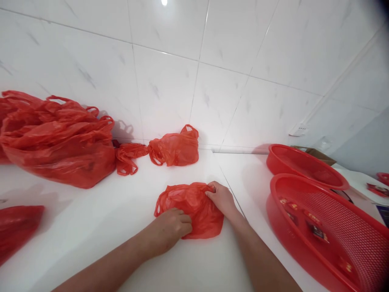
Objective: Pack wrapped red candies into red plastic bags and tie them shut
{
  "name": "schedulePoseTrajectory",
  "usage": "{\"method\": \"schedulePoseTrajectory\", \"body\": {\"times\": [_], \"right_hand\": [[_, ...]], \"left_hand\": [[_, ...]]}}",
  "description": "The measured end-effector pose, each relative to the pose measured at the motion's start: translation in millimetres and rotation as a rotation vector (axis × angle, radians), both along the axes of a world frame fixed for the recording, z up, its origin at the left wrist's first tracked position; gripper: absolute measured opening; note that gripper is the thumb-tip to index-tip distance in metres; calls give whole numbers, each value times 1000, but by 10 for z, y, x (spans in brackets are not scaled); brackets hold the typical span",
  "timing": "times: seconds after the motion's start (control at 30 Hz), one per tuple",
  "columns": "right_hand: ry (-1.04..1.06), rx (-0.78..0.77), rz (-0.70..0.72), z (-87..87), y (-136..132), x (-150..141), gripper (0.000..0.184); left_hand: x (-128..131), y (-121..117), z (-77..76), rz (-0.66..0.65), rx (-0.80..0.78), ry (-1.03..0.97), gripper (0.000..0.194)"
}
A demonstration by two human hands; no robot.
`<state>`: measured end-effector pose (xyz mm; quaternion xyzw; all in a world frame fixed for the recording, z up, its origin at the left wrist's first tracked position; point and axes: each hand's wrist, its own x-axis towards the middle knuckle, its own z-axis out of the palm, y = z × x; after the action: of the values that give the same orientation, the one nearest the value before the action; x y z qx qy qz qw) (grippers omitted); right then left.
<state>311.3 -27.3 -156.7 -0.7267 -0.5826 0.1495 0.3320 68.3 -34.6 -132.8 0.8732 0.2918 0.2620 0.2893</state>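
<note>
A crumpled red plastic bag (197, 209) lies on the white tabletop in front of me. My right hand (221, 198) pinches its upper right edge between thumb and fingers. At the lower left of the same bag, my left hand (172, 228) has its fingers curled in and closed on the plastic; its thumb is hidden. A loop of the bag sticks out past the left hand. Whether anything lies inside the bag does not show.
Another red bag (179, 148) rests by the tiled wall. A large bulging red bag (60, 142) stands at the left, with more red plastic (20, 229) nearer me. At the right are a red mesh basket (346, 202) holding small packets and a second red basket (304, 160) behind.
</note>
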Motion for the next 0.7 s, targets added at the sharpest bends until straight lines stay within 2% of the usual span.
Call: {"method": "schedulePoseTrajectory", "body": {"times": [0.07, 0.1, 0.13, 0.23, 0.37, 0.43, 0.53, 0.6, 0.7], "right_hand": [[-41, 1, -28, 13, 4, -17, 14], [-56, 4, -35, 26, 2, -31, 14], [-79, 11, -39, 42, -6, -48, 16], [-271, 72, -56, 110, -57, -117, 24], [-579, 202, -60, 170, -138, -198, 25], [-577, 220, 41, 156, -154, -218, 32], [-515, 167, 216, 132, -159, -230, 39], [-485, 174, 220, 179, -189, -232, 37], [-446, 346, 121, 377, -344, -222, 32]], "left_hand": [[-34, -24, 21, -216, 36, 127, 24], [-48, -31, 39, -273, 48, 154, 26], [-57, -34, 61, -274, 70, 153, 26], [-59, -16, 123, -208, 217, 156, 24], [-43, 58, 153, -92, 470, 169, 21], [-39, 100, 131, -44, 524, 192, 28], [-55, 156, 36, -6, 496, 285, 46], [-86, 200, -71, 17, 478, 316, 48], [-144, 302, -273, 73, 524, 315, 47]]}}
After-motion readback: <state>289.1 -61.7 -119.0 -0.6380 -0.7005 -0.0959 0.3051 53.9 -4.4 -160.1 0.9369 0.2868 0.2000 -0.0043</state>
